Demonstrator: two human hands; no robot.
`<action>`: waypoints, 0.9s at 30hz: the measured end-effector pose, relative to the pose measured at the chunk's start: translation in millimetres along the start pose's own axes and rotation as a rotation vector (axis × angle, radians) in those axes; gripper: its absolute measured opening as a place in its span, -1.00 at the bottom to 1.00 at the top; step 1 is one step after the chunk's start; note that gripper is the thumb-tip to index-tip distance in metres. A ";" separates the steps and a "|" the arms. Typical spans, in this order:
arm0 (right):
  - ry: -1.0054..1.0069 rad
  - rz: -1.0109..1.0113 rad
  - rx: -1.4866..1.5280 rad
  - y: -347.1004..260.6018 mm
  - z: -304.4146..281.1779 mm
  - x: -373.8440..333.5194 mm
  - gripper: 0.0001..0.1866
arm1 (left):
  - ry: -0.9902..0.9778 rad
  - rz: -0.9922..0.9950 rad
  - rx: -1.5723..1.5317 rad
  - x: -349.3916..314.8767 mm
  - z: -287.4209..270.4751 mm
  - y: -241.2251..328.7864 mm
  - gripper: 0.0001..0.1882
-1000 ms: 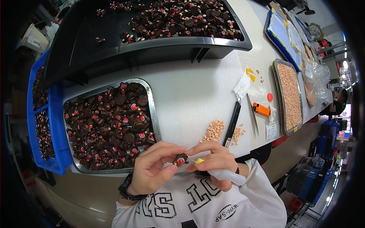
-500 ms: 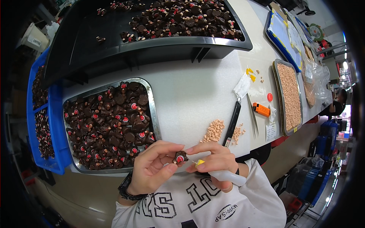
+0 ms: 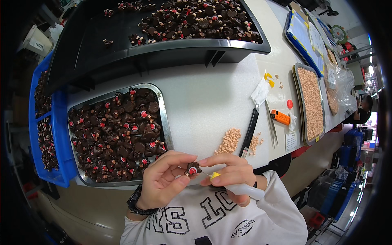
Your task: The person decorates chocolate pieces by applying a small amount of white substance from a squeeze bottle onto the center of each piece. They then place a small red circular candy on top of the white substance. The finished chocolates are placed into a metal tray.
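Between the thumb and fingers of my left hand (image 3: 161, 177) is a small dark brown figurine (image 3: 192, 168) with a red, white-rimmed spot. My right hand (image 3: 234, 173) is closed around a soft white glue bottle (image 3: 250, 191). The bottle's yellow nozzle (image 3: 214, 175) ends in a thin needle tip pointing at the figurine's right side; whether it touches cannot be made out. Beyond my hands, a metal tray (image 3: 166, 118) on the left is filled with similar brown pieces. Tiny peach-coloured parts (image 3: 229, 141) lie heaped beyond my right hand.
A large black tray (image 3: 163, 50) with more figurines spans the far side. At left stands a blue divided bin (image 3: 61, 159). On the right are a black-handled knife (image 3: 250, 132), tweezers (image 3: 271, 122), an orange lighter (image 3: 281, 117) and a tray of peach parts (image 3: 299, 98).
The figurine has turned very slightly in my left fingers. Both hands stay almost in the same place, and the bottle has shifted only a hair.
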State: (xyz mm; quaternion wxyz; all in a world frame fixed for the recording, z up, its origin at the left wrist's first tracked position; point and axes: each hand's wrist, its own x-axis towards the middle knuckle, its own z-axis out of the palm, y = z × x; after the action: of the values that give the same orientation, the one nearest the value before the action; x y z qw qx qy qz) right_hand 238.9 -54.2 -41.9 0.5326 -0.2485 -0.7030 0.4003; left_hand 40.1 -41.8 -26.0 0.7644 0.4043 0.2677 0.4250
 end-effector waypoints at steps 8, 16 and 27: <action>0.011 0.000 0.009 1.0 0.0 -3.3 -0.31 | 0.004 0.045 0.084 1.4 0.3 0.1 -0.64; 0.184 -0.129 -0.142 -28.7 -38.4 -16.8 -0.61 | 0.084 0.130 0.117 2.9 1.8 -2.8 -0.68; -0.010 0.366 -0.791 -29.4 -34.8 -19.2 -0.64 | 0.011 0.124 0.184 1.5 1.0 -5.3 -0.67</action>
State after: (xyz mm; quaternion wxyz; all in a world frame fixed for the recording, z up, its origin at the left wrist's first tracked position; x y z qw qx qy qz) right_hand 280.1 -75.1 -24.2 0.3133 -0.5519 -0.7493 0.1891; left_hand 43.8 -42.6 -30.0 0.6947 0.4862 0.2843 0.4474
